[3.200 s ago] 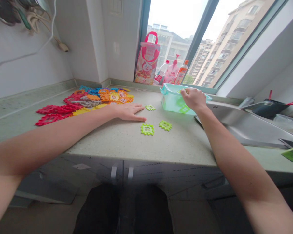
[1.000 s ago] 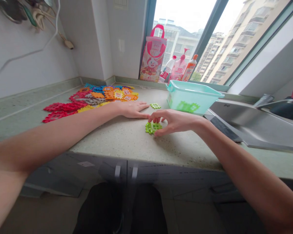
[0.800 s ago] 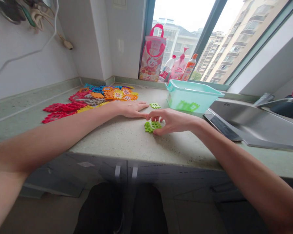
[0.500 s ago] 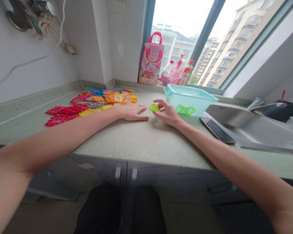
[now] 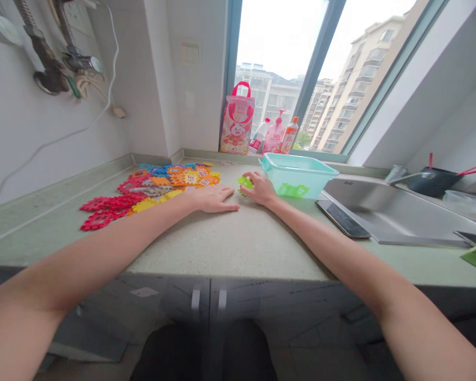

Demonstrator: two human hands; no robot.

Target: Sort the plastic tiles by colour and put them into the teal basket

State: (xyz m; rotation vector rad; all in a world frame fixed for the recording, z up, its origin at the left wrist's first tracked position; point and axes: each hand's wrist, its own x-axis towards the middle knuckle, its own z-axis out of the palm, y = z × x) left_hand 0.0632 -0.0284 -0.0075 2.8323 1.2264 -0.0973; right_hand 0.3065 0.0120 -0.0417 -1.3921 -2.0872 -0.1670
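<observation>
At the tips of our right hand (image 5: 262,189), the green tiles (image 5: 245,183) sit pinched between curled fingers. Just beside them our left hand (image 5: 213,199) lies flat, fingers outstretched.

Only one view here, worn on the person's head. It looks forward and down along both bare forearms, which come in from the bottom corners. The lens is pretty wide, so the edges bend. The speckled pale-green stone tabletop (image 5: 230,243) sits close below, with the grey cabinet doors (image 5: 206,301) under its front edge. The flat left hand (image 5: 212,198) and the right hand (image 5: 262,190), fingers curled on a lime-green plastic grid tile (image 5: 245,183), land mid-frame. The camera faces the tall glass window (image 5: 277,53), with the white wall (image 5: 24,137) on the left and the steel sink (image 5: 396,217) on the right.
</observation>
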